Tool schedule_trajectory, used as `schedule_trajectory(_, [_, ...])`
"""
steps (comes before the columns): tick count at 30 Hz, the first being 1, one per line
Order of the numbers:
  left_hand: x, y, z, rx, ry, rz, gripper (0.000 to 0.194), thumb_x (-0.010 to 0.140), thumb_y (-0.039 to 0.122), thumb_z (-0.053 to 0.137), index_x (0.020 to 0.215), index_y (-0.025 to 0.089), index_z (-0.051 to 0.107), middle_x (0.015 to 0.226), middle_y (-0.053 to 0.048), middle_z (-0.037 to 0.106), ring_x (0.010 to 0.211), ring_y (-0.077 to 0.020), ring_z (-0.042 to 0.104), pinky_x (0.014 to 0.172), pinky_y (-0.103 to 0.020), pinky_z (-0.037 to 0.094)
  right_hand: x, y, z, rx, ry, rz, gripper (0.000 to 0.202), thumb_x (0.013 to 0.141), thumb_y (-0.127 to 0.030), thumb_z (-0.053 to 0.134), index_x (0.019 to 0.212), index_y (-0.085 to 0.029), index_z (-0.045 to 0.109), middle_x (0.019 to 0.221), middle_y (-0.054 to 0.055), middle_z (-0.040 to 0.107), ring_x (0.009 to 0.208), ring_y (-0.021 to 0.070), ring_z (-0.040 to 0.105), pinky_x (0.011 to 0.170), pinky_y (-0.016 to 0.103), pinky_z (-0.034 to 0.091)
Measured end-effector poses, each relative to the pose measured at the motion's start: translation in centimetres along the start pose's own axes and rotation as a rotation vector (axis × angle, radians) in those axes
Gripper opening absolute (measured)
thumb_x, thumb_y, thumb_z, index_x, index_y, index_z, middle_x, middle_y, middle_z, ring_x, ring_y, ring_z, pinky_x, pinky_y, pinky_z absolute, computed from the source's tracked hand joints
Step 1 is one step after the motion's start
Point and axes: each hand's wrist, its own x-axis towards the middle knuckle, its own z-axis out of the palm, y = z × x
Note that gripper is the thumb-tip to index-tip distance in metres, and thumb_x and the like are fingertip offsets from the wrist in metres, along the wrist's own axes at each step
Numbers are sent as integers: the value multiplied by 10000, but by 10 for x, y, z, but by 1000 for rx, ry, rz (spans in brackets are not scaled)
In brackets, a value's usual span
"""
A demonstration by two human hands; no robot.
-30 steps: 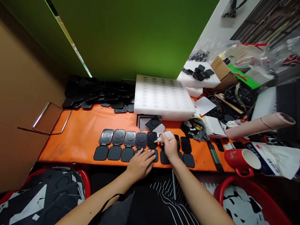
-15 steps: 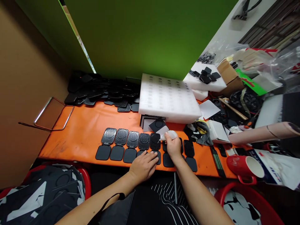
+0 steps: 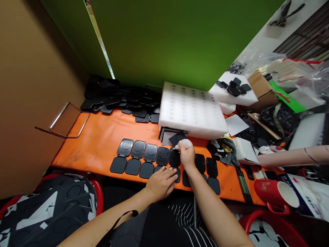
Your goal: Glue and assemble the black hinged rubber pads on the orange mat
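Glue work, by the look of it, carries on along the row of black hinged pieces (image 3: 154,159) on the orange table (image 3: 97,144). Compared with a second ago, little has changed in the hands' relation to the row: the view has swung a bit, so everything sits further right in the picture, but the right hand (image 3: 187,156) still grips the small white squeeze bottle (image 3: 183,144), fingers clenched round it, nozzle pointing left and down at the fifth piece (image 3: 174,157) from the left. The tip has stayed at that same piece through all three pictures, which suggests one piece is still being treated and the row has not advanced.

The left hand (image 3: 161,181) lies flat, fingers spread and released, holding nothing; it presses on the lower flaps at the table's near edge, just below the bottle, as it did before. It seems to be steadying the pieces.

Four pieces to the left show shiny gridded upper halves; the plain dark ones (image 3: 209,168) to the right of the right hand look untreated, though that is a judgement. Behind the row stands a white foam block (image 3: 192,109), with a heap of black parts (image 3: 115,99) at the back left and a red mug (image 3: 276,193) at the right.
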Motion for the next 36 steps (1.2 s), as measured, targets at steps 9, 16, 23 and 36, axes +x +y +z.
schedule_trajectory(9, [1, 0, -3, -11, -57, -11, 291, 872, 267, 479, 1137, 207, 585, 1208, -39, 616, 1133, -195, 547, 1014, -391, 370, -28, -18, 6, 67, -154, 98, 334, 769, -518, 540, 749, -185, 550, 606, 13, 602, 496, 155, 531, 492, 273, 441])
schedule_trajectory(16, [1, -1, -4, -37, -58, -12, 279, 878, 262, 472, 1127, 207, 585, 1215, -35, 611, 1138, -204, 543, 1015, -398, 365, -23, -18, 6, -145, -141, -100, 331, 785, -509, 518, 804, -187, 591, 755, 57, 653, 709, 208, 584, 685, 317, 451])
schedule_trajectory(23, [1, -1, -5, -56, -66, -17, 287, 879, 260, 473, 1143, 204, 570, 1230, -43, 600, 1139, -211, 540, 1009, -410, 369, -16, -24, 30, 128, -170, 116, 358, 767, -537, 530, 820, -184, 549, 654, 19, 617, 531, 164, 548, 506, 276, 454])
schedule_trajectory(36, [4, 2, -12, -114, -103, -71, 276, 864, 250, 493, 1120, 210, 588, 1214, -52, 602, 1131, -204, 538, 1024, -416, 370, -9, -29, 41, 154, -141, 135, 347, 750, -525, 552, 819, -186, 524, 650, 4, 608, 532, 157, 551, 512, 273, 459])
